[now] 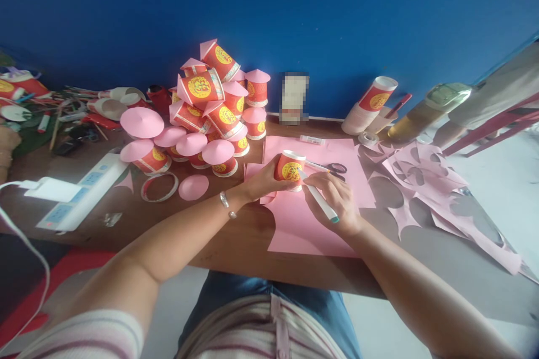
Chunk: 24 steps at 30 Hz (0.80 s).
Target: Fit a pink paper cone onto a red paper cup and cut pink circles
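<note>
My left hand point(265, 180) is wrapped around a red paper cup point(289, 167) with a yellow emblem, its white-rimmed opening facing up. In my right hand point(340, 197) is a white marker point(322, 203) with a teal end, its tip at the right side of the cup; I cannot tell whether it touches. Pink paper sheets point(295, 233) lie under both hands. Just behind the right hand are scissors point(338, 168) with dark handles, partly hidden by the fingers.
Red cups with pink cone tops point(200, 88) are piled at the back left. A power strip point(80, 193), tape ring point(159, 187) and pink disc point(193, 187) lie left. Cut pink scraps point(425, 171), stacked cups point(370, 104) and a bottle point(429, 109) are at right.
</note>
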Tool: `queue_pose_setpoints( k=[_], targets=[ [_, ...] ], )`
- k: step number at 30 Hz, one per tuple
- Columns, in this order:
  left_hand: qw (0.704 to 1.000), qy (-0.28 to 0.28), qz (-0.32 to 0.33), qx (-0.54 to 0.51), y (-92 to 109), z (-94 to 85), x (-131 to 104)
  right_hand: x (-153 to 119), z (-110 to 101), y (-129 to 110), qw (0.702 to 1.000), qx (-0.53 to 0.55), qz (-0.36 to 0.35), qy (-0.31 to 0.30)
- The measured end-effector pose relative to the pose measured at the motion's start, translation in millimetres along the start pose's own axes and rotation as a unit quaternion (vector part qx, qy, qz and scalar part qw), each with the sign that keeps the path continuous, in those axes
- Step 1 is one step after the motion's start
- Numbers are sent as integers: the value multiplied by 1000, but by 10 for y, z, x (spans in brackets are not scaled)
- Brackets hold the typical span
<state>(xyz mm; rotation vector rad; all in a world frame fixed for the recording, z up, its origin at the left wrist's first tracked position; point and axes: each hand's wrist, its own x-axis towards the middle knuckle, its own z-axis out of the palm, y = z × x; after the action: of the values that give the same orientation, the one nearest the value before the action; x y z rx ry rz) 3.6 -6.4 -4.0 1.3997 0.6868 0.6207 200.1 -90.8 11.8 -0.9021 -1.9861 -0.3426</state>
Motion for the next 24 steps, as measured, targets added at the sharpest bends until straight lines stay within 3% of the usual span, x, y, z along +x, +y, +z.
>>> queue_pose_setpoints(
  k=[12,24],
  targets=[
    [1000,-4,13,-19,-9,5,20,3,1,-3,1000,9,0,-18],
    [1000,4,0,-14,29,3,-1,4,3,-9,1000,-2,12,5]
  ],
)
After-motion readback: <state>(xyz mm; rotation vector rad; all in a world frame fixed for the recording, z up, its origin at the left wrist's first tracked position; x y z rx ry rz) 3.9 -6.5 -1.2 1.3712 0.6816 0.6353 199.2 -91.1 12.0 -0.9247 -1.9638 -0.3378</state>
